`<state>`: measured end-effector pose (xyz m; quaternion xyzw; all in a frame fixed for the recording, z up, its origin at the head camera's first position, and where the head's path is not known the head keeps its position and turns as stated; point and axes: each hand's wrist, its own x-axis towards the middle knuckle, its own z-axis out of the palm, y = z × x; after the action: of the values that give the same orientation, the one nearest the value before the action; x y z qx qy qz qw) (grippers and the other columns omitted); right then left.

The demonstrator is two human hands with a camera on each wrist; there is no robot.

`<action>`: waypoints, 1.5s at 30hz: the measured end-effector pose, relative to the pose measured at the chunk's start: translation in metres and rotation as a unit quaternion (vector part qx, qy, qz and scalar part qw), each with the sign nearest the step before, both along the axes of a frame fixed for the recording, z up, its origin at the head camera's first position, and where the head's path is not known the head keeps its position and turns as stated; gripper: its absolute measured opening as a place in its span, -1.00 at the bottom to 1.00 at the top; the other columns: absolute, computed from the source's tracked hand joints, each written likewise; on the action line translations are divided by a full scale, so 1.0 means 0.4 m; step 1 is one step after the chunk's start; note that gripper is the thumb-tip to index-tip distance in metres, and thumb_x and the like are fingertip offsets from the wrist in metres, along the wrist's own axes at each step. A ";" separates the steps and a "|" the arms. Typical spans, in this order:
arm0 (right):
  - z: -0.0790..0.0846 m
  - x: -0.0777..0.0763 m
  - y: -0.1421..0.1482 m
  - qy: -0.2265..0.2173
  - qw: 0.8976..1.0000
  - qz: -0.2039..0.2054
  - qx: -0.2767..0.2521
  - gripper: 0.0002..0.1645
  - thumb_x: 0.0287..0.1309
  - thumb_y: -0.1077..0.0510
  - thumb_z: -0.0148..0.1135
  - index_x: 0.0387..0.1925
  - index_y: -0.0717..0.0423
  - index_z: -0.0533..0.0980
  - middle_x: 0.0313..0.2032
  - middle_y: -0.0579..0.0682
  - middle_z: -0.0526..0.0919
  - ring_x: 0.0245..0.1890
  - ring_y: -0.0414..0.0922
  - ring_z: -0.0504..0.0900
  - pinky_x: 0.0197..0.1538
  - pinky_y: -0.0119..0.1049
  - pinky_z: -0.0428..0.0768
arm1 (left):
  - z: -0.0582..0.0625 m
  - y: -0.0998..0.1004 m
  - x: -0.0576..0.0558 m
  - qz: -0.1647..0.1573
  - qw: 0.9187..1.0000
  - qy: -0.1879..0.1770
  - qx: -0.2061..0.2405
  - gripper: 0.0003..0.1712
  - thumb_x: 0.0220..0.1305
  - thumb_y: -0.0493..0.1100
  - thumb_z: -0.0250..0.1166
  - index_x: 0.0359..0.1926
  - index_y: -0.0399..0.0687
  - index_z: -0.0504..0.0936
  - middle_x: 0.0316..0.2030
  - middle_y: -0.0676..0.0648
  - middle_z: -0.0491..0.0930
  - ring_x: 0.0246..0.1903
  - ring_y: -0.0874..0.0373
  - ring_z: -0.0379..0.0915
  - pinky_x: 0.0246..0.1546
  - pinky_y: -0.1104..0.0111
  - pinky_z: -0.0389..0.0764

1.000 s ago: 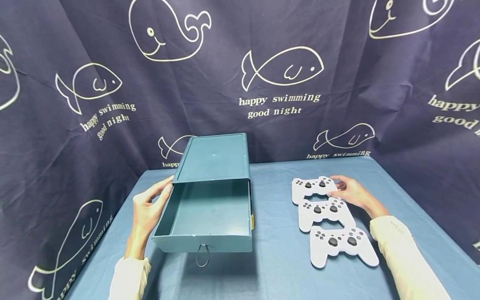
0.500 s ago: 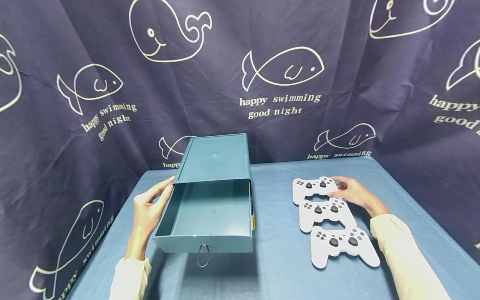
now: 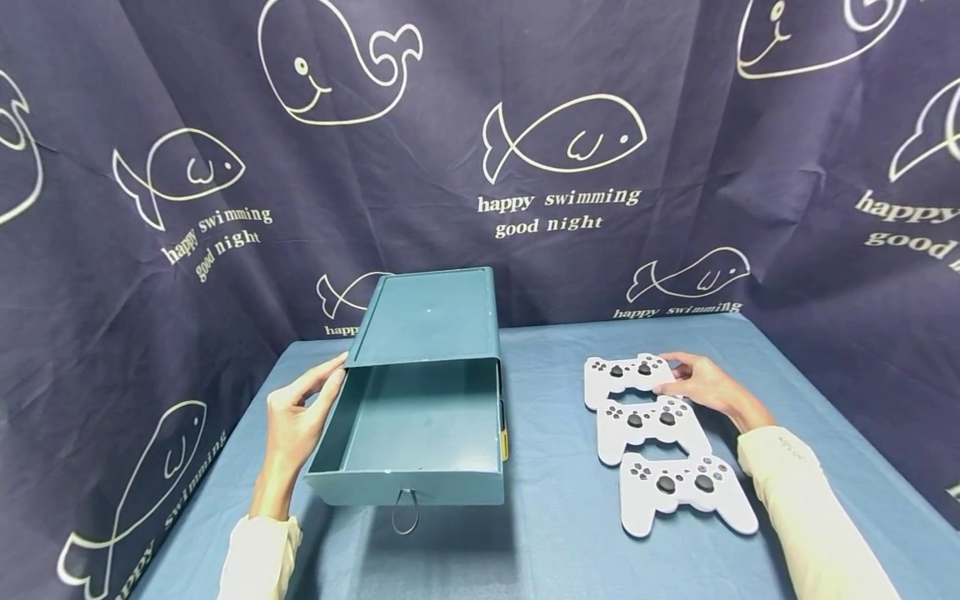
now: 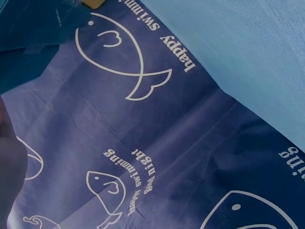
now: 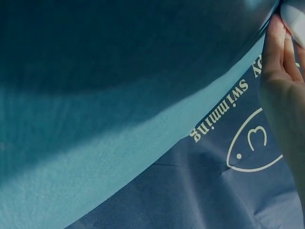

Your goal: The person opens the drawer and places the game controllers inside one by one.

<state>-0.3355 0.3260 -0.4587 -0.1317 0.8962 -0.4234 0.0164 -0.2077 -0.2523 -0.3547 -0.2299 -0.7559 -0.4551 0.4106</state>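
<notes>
A teal box (image 3: 435, 312) stands left of the middle in the head view, its drawer (image 3: 423, 425) pulled far out and empty inside. A wire loop (image 3: 406, 512) hangs from the drawer front. My left hand (image 3: 296, 417) rests its extended fingers and thumb against the box's left side, near the casing's front edge. Three white game controllers overlap in a column on the right: a far one (image 3: 600, 379), a middle one (image 3: 651, 429) and a near one (image 3: 686, 487). My right hand (image 3: 705, 385) pinches the far controller's right end, thumb on top and fingers behind.
A blue cloth (image 3: 555, 483) covers the table. Dark blue fabric (image 3: 562, 275) printed with fish and whales hangs around its back and sides. A yellow piece (image 3: 505, 443) shows at the box's right side.
</notes>
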 end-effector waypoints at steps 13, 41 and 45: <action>-0.004 0.002 -0.004 0.007 1.000 -0.015 0.006 -0.15 0.13 0.16 0.50 0.32 0.53 0.36 -0.30 0.10 0.71 -0.35 -0.13 0.61 -0.27 -0.37 0.56 | -0.063 -0.044 -0.050 -0.001 1.000 -0.005 0.005 -0.63 0.17 -0.64 0.33 0.01 -0.43 0.73 -0.14 -0.31 0.75 -0.19 0.48 0.66 -0.06 0.56 0.57; 0.015 0.031 -0.001 0.055 0.991 -0.099 0.068 -0.09 0.11 -0.01 0.54 0.34 0.45 0.41 -0.09 0.38 0.72 -0.06 0.22 0.69 -0.03 -0.08 0.55 | -0.057 -0.046 -0.049 -0.011 1.000 -0.003 0.004 -0.64 0.24 -0.58 0.34 0.03 -0.34 0.76 -0.12 -0.21 0.76 -0.20 0.41 0.69 -0.07 0.55 0.57; 0.018 0.032 0.001 0.058 0.991 -0.105 0.062 -0.09 0.12 0.00 0.55 0.32 0.47 0.41 -0.08 0.42 0.70 -0.14 0.17 0.72 -0.14 -0.20 0.59 | -0.054 -0.045 -0.046 -0.011 1.000 -0.003 0.004 -0.63 0.23 -0.59 0.34 0.04 -0.33 0.76 -0.12 -0.23 0.76 -0.20 0.41 0.69 -0.07 0.55 0.57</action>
<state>-0.3226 0.3265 -0.4513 -0.0599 0.9290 -0.3581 -0.0722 -0.2260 -0.2704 -0.3765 -0.2350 -0.7525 -0.4637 0.4043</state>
